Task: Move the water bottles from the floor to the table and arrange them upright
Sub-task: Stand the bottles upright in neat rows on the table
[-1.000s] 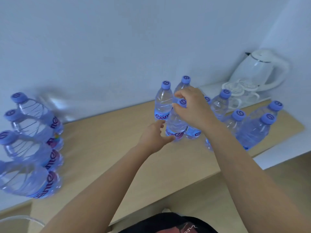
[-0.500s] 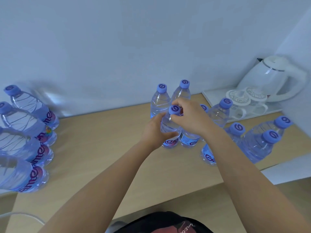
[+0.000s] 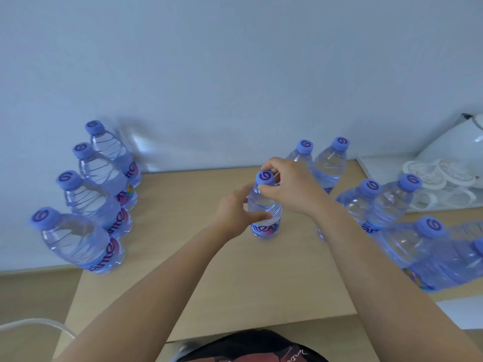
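On the wooden table [image 3: 235, 288], near its middle, you hold one water bottle [image 3: 264, 212] upright, its base resting on the tabletop. Your left hand [image 3: 236, 212] is wrapped around the body of this bottle, with the thumb across the front just above the label. Your right hand [image 3: 290, 188] pinches the neck just under the blue cap [image 3: 264, 177], fingers curled around it.

To the left of this bottle, well apart, a row of four bottles [image 3: 102, 194] stands upright, running from the wall toward the front edge. Behind this bottle, two more bottles [image 3: 324, 165] stand close to the wall, partly hidden by your right hand. To the right of this bottle, a group of bottles [image 3: 386, 207] stands close together; how many you cannot tell, because the frame cuts them. Farther right of the held bottle sits a white kettle [image 3: 454, 142] on a white tray [image 3: 376, 165].
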